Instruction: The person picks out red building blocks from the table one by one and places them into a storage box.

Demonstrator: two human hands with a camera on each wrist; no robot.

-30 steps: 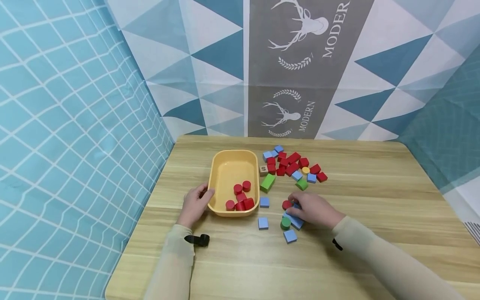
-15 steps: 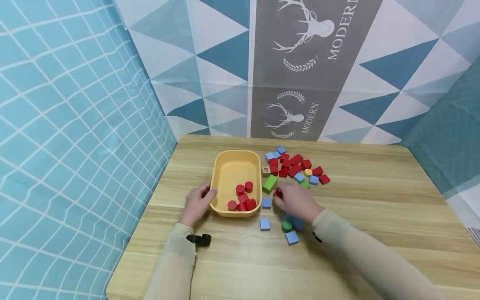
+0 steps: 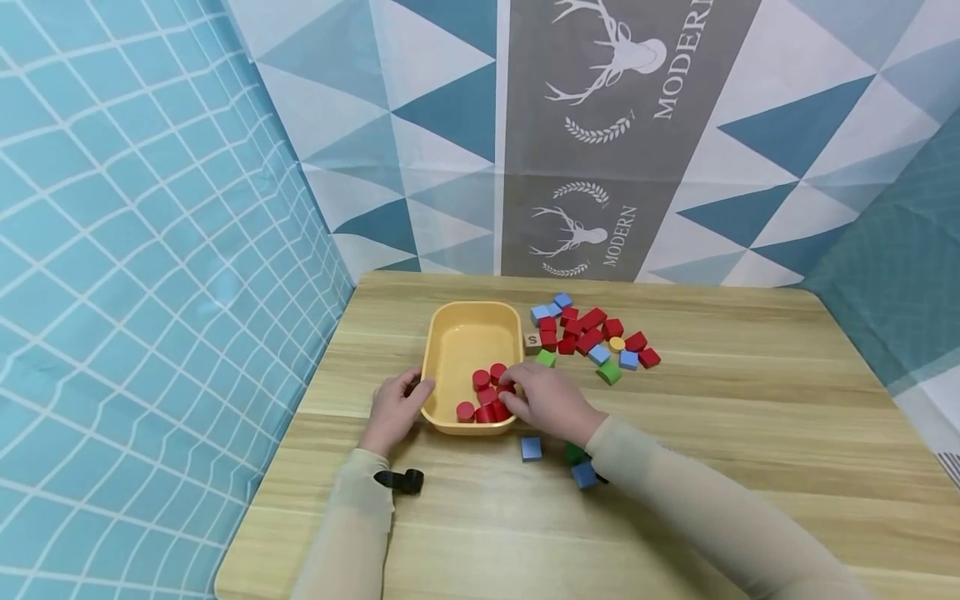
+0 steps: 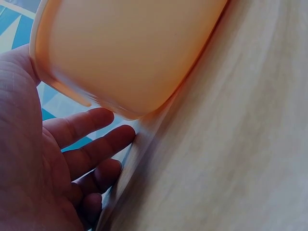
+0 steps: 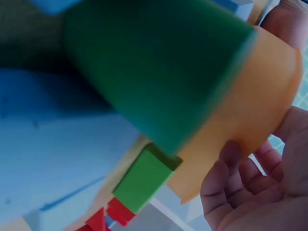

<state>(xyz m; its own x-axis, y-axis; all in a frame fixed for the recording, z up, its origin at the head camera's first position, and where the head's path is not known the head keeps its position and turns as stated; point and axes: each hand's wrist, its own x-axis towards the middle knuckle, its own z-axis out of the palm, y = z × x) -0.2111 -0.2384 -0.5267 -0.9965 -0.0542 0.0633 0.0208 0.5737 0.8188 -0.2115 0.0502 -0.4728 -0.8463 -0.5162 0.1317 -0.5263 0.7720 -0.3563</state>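
Observation:
My left hand (image 3: 396, 407) holds the near-left rim of a yellow plastic tray (image 3: 430, 350). In the left wrist view its thumb passes over the rim, with relaxed fingers (image 4: 91, 149) beside the outer wall. My right hand (image 3: 551, 400) reaches over the tray's right rim, thumb and forefinger about a red cylinder block (image 3: 506, 389); the right wrist view hides their tips behind the tray wall. Several red blocks (image 3: 466, 412) lie in the tray's near end. Below the right forearm are a green cylinder block (image 3: 575, 453) and a blue block (image 3: 584, 476); the green cylinder fills much of the right wrist view.
Beyond the right hand lies a cluster of red blocks (image 3: 588, 340) with blue ones, a yellow disc (image 3: 617, 343) and a green block (image 3: 609, 372). A wooden letter block (image 3: 532, 340) stands by the tray. One blue square block (image 3: 531, 448) lies near the tray's front corner.
My right hand has picked up a red cylinder from beside the blue blocks and carried it left into the tray. The left hand has stayed at the tray's rim.

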